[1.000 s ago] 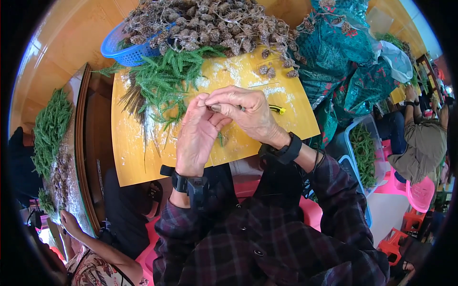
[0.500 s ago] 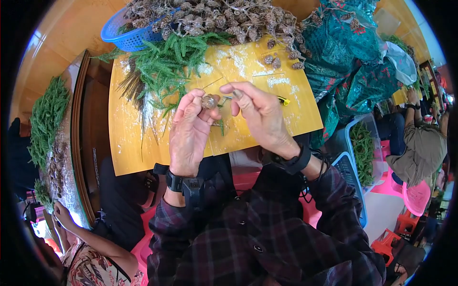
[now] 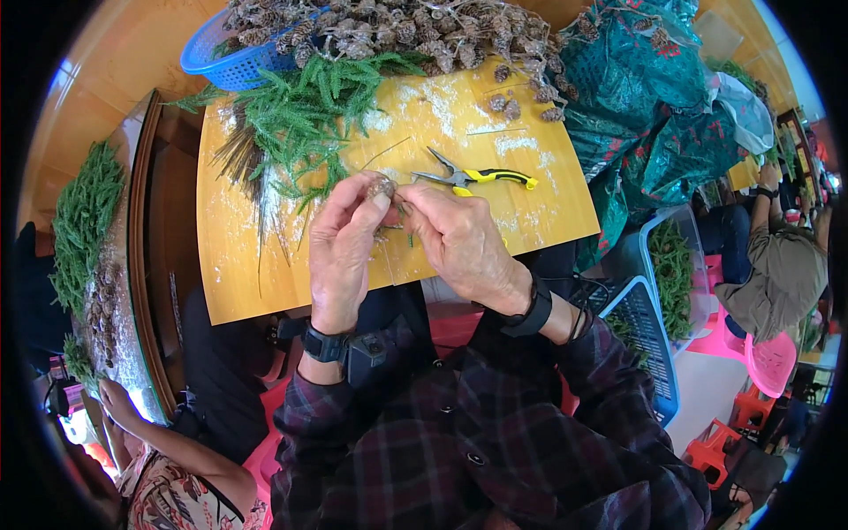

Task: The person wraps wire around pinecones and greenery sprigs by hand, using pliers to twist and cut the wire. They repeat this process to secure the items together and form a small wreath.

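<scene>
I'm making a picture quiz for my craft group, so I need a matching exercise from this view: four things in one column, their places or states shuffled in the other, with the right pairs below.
Things
1. Pliers
2. Nearest pine cone
3. Blue basket
4. Teal plastic bag

Places or states
A. Past the right edge of the yellow surface
B. Held in the left hand
C. Lying with jaws open, beyond the hands
D. At the far left, behind the green sprigs

Right pairs: 1-C, 2-B, 3-D, 4-A
</scene>
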Tool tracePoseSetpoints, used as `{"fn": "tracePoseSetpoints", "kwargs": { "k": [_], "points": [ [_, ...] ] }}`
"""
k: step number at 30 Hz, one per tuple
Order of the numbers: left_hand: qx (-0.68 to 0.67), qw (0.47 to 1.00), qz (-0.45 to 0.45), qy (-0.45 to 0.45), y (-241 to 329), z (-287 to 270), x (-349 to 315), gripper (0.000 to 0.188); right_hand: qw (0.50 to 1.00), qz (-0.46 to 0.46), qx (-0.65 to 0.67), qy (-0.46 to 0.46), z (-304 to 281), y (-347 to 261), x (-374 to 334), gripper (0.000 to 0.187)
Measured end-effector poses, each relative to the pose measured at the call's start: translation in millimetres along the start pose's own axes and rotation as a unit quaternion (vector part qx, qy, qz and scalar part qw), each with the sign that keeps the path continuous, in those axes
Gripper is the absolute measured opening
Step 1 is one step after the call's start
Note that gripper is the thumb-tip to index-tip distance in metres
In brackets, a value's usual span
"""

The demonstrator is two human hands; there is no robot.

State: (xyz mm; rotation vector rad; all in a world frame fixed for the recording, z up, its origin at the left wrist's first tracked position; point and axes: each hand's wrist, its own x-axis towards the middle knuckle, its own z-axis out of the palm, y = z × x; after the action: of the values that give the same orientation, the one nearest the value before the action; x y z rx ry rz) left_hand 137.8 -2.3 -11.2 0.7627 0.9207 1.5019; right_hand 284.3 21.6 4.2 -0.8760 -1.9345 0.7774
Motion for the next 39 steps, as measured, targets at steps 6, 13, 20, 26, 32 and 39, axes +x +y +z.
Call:
{"fn": "tracePoseSetpoints", "kwargs": {
  "k": [6,13,20,26,32,39],
  "points": [
    [0.079,0.996,-0.021,-0.021,14,-2,-5,0.019,0.999,-0.005,-0.037,-0.017,5,2,-4,0.019],
    [0.061,0.996,-0.025,-0.063,14,-12,0,0.020,0.997,0.011,0.079,-0.010,0,-2,2,0.012],
    [0.001,0.997,0.005,-0.081,2,-14,2,0.020,0.996,0.064,0.053,-0.015,-2,-2,1,0.008],
    [0.045,0.994,0.023,-0.097,-4,-16,3,0.019,0.997,0.051,-0.033,-0.045,-1,6,-1,0.006],
    [0.157,0.986,0.044,-0.029,8,3,-7,0.015,0.996,0.061,-0.055,-0.036,5,6,-2,0.003],
    [0.172,0.982,0.065,-0.040,3,-10,-4,0.018,0.998,0.002,-0.067,-0.016,7,8,-4,0.005]
  ]
}}
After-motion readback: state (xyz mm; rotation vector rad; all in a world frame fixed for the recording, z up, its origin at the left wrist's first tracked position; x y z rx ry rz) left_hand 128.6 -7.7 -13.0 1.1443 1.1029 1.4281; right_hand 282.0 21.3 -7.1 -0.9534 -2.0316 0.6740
